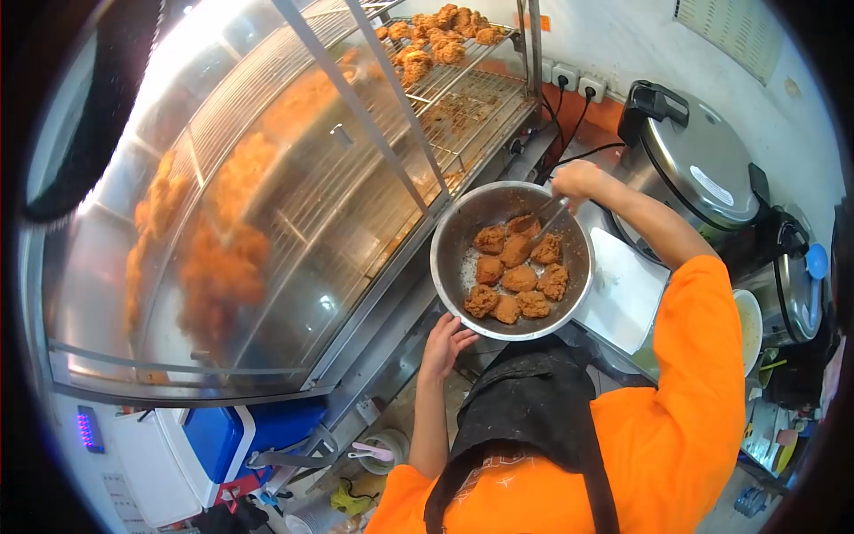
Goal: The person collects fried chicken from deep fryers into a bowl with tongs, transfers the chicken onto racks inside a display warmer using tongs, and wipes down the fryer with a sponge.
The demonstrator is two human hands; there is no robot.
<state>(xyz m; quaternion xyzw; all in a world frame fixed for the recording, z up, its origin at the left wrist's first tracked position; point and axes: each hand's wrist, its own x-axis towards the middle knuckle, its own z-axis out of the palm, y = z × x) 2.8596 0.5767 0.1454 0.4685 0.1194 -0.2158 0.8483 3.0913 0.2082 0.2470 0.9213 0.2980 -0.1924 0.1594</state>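
Observation:
A round metal bowl (449, 298) holds several pieces of brown fried chicken (519, 279). My left hand (445, 343) is at the bowl's lower left rim, its fingers spread and touching the outside. At the upper right rim, my right hand (583, 181) is closed around the handle of metal tongs (550, 220). The tongs reach down into the bowl, and their tips are among the upper pieces of chicken.
A glass display cabinet (356, 240) with wire racks of fried chicken (436, 37) fills the left. Large metal cookers (703, 151) stand at the right, near a white tray (623, 289). Below left is a blue and white cooler (213, 445).

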